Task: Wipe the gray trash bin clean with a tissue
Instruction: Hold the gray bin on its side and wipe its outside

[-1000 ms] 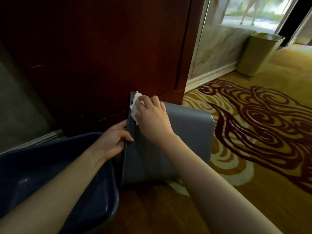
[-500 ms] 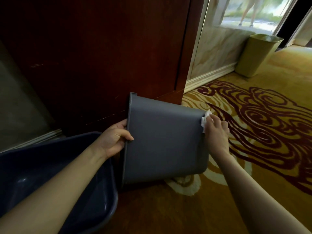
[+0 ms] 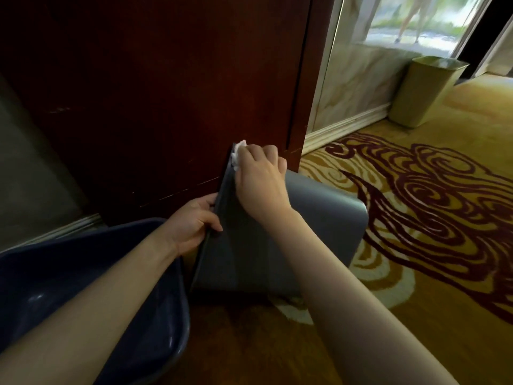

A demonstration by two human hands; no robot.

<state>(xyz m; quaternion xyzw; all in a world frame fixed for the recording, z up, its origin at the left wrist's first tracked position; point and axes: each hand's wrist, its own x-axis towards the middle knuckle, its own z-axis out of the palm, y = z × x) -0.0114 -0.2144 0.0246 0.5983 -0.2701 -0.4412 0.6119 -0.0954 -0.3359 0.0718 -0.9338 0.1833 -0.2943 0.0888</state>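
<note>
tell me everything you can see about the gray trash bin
The gray trash bin is smooth, matte and plastic-looking, with flat sides and rounded corners. It lies tipped on its side on the patterned carpet, rim toward the dark wooden panel, base pointing right. The left hand grips its rim, and the right hand presses a white tissue against the rim's upper corner. A dark blue tub sits beside it.
</note>
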